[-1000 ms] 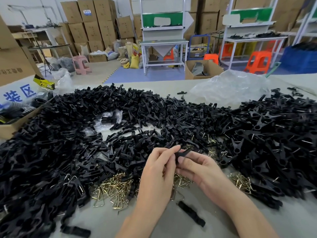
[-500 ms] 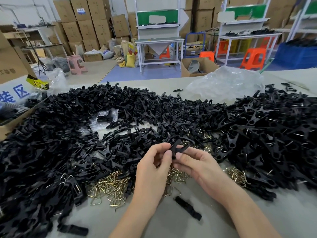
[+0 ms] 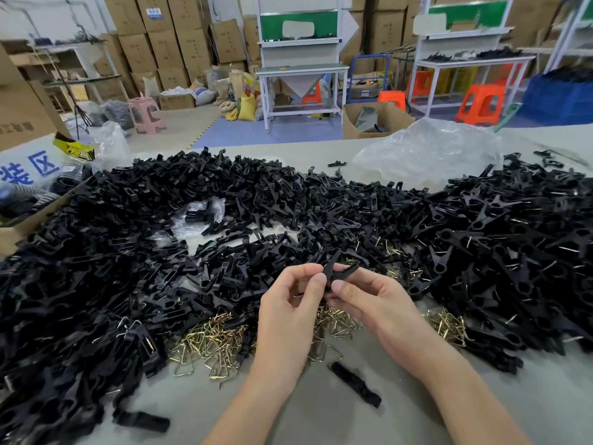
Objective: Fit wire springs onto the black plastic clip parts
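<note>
My left hand (image 3: 290, 311) and my right hand (image 3: 377, 305) meet above the table's near middle, and both pinch one black clip (image 3: 337, 272) whose two arms spread in a V above my fingertips. I cannot tell whether a spring sits in it. A heap of brass-coloured wire springs (image 3: 211, 343) lies on the table under and left of my hands, with a smaller bunch of springs (image 3: 447, 326) to the right. Loose black clip parts (image 3: 96, 284) cover the left and middle of the table. Assembled clips (image 3: 513, 252) are piled at the right.
A single black clip part (image 3: 356, 383) lies near the table's front edge between my forearms, another clip part (image 3: 141, 420) at the lower left. A crumpled clear bag (image 3: 426, 152) sits at the back right. An open cardboard box (image 3: 19, 226) stands at the left edge.
Both hands have lifted the clip a little and its two arms now spread wider apart. The camera has tilted slightly down.
</note>
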